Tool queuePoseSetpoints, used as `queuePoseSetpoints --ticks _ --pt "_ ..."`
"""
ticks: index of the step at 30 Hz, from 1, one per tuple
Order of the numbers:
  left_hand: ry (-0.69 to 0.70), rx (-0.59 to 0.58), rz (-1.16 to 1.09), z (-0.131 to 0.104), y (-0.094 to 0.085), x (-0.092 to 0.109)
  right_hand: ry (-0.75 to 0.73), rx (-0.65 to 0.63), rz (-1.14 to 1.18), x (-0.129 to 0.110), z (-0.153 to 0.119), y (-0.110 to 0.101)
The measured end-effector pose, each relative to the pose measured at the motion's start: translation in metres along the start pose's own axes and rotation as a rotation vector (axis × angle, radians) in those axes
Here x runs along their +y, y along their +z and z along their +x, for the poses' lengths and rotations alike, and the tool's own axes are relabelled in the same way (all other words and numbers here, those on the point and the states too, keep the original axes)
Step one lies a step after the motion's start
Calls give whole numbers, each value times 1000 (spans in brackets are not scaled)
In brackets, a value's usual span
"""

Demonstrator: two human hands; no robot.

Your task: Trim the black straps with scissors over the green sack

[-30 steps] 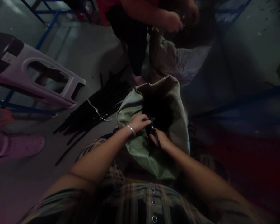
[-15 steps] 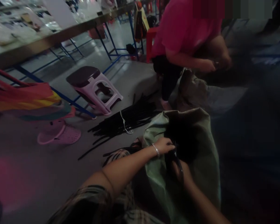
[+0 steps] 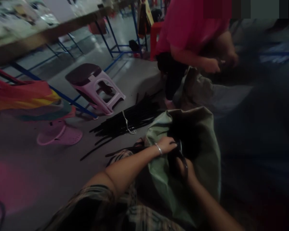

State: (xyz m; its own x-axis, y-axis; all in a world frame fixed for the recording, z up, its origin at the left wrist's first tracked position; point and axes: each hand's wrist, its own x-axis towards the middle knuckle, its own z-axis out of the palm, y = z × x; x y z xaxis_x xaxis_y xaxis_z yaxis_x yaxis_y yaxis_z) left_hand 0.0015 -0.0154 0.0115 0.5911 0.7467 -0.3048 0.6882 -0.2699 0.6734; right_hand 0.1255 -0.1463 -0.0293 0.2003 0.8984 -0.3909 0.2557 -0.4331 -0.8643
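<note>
My left hand [image 3: 167,144] is closed over the mouth of a green woven sack [image 3: 159,166], with a silvery bracelet at its wrist. Its fingers pinch a dark strip, hard to see against the black inside of the sack. My right hand [image 3: 186,170] is wrapped round the black-handled scissors [image 3: 185,165], just below and to the right of the left hand. The scissor blades point up toward the left fingertips. Black material fills the sack, its pieces too dark to tell apart. Left of the sack, a bundle of black strips [image 3: 135,117] tied with white string lies on the floor.
A person in a pink shirt [image 3: 190,29] works beyond the sack, beside another sack [image 3: 197,85]. A pink stool with a dark seat [image 3: 84,75], a pink basket [image 3: 69,134], a colourful bag [image 3: 26,94] and a long table [image 3: 45,37] stand at left.
The whole view has shifted slightly, so things sit a little higher and further left. More of the scissor blades shows between my hands. Both hands keep their grips.
</note>
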Motion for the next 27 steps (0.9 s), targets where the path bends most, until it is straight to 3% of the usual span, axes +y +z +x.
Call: queuePoseSetpoints --ticks 8,17,23,27 --pt "-11 -7 -119 4 -7 3 70 12 45 -10 -2 -1" --pt "-121 -90 -336 1 -11 6 57 46 91 2 -1 2" --pt "-170 -80 -486 5 -16 7 170 16 119 3 7 1" --pt "-149 -62 -461 10 -15 0 75 3 58 5 9 2"
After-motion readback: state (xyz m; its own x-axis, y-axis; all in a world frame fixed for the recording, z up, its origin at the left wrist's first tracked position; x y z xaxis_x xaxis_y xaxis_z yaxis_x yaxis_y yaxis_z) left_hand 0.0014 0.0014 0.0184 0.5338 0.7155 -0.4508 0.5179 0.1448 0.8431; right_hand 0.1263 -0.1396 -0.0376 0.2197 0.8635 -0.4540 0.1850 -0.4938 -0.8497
